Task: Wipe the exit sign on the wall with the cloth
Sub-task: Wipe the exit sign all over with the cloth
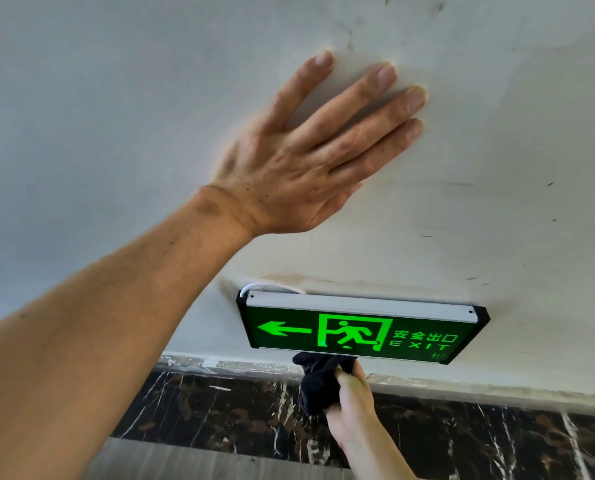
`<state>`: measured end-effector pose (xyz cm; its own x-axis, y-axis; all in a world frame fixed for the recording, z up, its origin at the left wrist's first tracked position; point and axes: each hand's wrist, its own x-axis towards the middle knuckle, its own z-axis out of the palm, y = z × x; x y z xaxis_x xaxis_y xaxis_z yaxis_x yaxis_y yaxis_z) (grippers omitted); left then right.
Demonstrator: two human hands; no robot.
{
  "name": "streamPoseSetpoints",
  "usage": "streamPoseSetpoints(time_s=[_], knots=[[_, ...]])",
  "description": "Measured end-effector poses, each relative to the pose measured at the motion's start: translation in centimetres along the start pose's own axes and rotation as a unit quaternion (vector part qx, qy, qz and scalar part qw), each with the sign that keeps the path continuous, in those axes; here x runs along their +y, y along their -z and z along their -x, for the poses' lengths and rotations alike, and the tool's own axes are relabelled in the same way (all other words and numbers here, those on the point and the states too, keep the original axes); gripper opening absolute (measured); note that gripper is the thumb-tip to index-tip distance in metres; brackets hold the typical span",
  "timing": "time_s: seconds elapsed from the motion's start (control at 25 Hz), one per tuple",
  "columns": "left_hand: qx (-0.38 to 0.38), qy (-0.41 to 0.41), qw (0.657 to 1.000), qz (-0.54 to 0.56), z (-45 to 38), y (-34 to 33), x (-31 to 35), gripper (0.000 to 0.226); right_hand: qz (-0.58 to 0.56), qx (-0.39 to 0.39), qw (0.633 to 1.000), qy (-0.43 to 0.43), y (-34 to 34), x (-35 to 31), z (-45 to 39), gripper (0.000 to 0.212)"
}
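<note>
A green lit exit sign (358, 332) with a white arrow, a running figure and the word EXIT is fixed low on the white wall (116, 98). Its frame is black with a pale strip along the top. My right hand (353, 400) grips a dark cloth (318, 379) and presses it against the sign's lower edge, below the running figure. My left hand (309, 154) lies flat on the wall above the sign, fingers spread, holding nothing.
A white cable (254, 286) loops out behind the sign's top left corner. Below the wall runs a dark marble skirting (219, 410) with white veins, then grey floor (185, 462). The wall carries scuffs and dark specks at the right.
</note>
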<state>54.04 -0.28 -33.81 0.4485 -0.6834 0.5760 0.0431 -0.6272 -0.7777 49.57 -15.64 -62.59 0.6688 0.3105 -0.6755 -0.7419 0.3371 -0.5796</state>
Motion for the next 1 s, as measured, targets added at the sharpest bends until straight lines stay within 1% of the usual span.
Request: streamPoseSetpoints(time_s=[0.08, 0.32, 0.36, 0.48, 0.6, 0.68, 0.72, 0.76, 0.84, 0.92, 1.0], knots=[[0.001, -0.001, 1.000, 0.000, 0.1, -0.1, 0.0, 0.050, 0.032, 0.005, 0.999, -0.010, -1.2, 1.2, -0.3, 0.021], [0.003, 0.002, 1.000, 0.006, 0.1, -0.1, 0.1, 0.048, 0.063, 0.028, 0.996, -0.049, -5.0, 3.7, 0.1, 0.013], [0.006, 0.003, 1.000, 0.009, 0.1, -0.1, 0.0, 0.048, 0.067, 0.029, 0.996, -0.059, -5.6, 4.0, 0.1, 0.015], [0.006, 0.002, 1.000, 0.015, 0.0, -0.1, 0.0, 0.048, 0.092, 0.013, 0.991, -0.096, -7.3, 4.8, 0.2, 0.031], [0.004, 0.001, 1.000, 0.017, 0.0, -0.1, 0.1, 0.047, 0.142, -0.044, 0.980, -0.131, -8.2, 5.1, 0.8, 0.035], [0.002, -0.001, 1.000, 0.015, 0.0, -0.1, 0.1, 0.047, 0.200, -0.128, 0.960, -0.148, -8.4, 5.0, 1.9, 0.035], [0.002, -0.001, 1.000, 0.012, 0.0, -0.1, 0.0, 0.047, 0.208, -0.167, 0.951, -0.153, -8.1, 4.9, 2.4, 0.034], [0.002, 0.000, 1.000, 0.008, 0.0, -0.1, 0.0, 0.047, 0.199, -0.193, 0.948, -0.157, -7.7, 4.7, 3.0, 0.032], [0.001, 0.002, 1.000, 0.004, -0.1, 0.0, 0.0, 0.048, 0.137, -0.192, 0.960, -0.153, -6.6, 4.1, 4.1, 0.028], [-0.002, 0.000, 1.000, 0.005, -0.1, 0.0, 0.1, 0.049, 0.064, -0.153, 0.979, -0.123, -4.5, 3.3, 4.7, 0.026], [-0.004, -0.003, 1.000, -0.001, 0.0, -0.1, 0.1, 0.050, 0.015, -0.088, 0.994, -0.061, -1.8, 1.7, 5.2, 0.025]])
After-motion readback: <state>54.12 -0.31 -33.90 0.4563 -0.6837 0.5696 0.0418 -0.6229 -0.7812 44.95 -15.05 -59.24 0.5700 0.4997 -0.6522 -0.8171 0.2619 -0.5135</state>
